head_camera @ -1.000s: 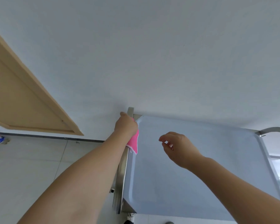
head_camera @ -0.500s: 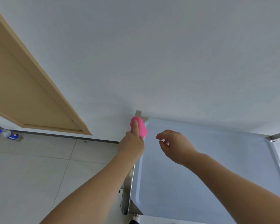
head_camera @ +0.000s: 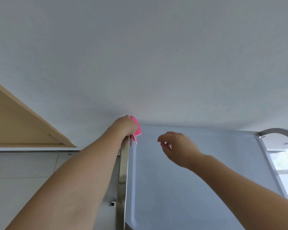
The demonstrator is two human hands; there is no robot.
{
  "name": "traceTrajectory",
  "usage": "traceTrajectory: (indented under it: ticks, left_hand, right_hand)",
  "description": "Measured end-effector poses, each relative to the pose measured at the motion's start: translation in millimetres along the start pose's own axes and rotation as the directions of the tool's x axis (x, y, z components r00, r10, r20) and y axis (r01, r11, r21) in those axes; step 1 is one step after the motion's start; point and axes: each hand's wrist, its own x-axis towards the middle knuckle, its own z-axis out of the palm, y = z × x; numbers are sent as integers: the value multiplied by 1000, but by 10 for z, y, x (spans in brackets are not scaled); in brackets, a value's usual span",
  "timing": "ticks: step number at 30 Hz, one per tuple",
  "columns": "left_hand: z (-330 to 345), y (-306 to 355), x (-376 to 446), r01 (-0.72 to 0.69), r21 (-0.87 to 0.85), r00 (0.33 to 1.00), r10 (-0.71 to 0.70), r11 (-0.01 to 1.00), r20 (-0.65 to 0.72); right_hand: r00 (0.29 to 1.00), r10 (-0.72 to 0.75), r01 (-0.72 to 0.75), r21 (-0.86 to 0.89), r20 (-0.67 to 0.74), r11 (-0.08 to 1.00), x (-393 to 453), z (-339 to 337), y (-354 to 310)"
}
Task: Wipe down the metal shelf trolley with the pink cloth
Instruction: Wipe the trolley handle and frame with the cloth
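Note:
The metal shelf trolley [head_camera: 123,176] stands against a white wall, its top shelf [head_camera: 181,188] a pale blue-grey tray with a shiny steel rail along the left edge. My left hand [head_camera: 125,126] grips the pink cloth [head_camera: 136,130] at the far end of that left rail, at the shelf's back left corner. Part of the cloth hangs below my fingers. My right hand [head_camera: 176,145] hovers over the shelf's back part, fingers loosely curled, holding nothing.
A curved steel handle [head_camera: 279,133] rises at the trolley's right end. A light wooden door [head_camera: 20,127] is set in the wall at the left above a grey tiled floor [head_camera: 23,176]. The white wall [head_camera: 156,63] runs right behind the trolley.
My left hand, which slid back toward me half a second ago, has pushed the cloth forward again to the rail's far end. My right hand stays hovering over the shelf.

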Motion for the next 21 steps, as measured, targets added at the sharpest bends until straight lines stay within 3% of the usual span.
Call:
traceTrajectory:
  ticks: [4,9,12,16,21]
  left_hand:
    - [-93,32,199,4,41,980,-12,999,198]
    - [-136,80,221,-25,188,976,-17,982,218]
    - [-135,179,46,43,203,990,-68,978,120]
    - [20,40,-105,101,-7,991,-101,995,-85]
    - [112,-19,-584,-97,-39,921,74,995,-383]
  right_hand:
    - [999,38,-38,8,4,999,100,-23,63]
    - [999,35,-35,5,21,999,136,-54,109]
    - [999,36,-37,11,15,999,113,-93,115]
    - [1000,6,-6,18,6,1000,53,-176,97]
    - [999,-44,44,58,-1,997,-94,-331,101]
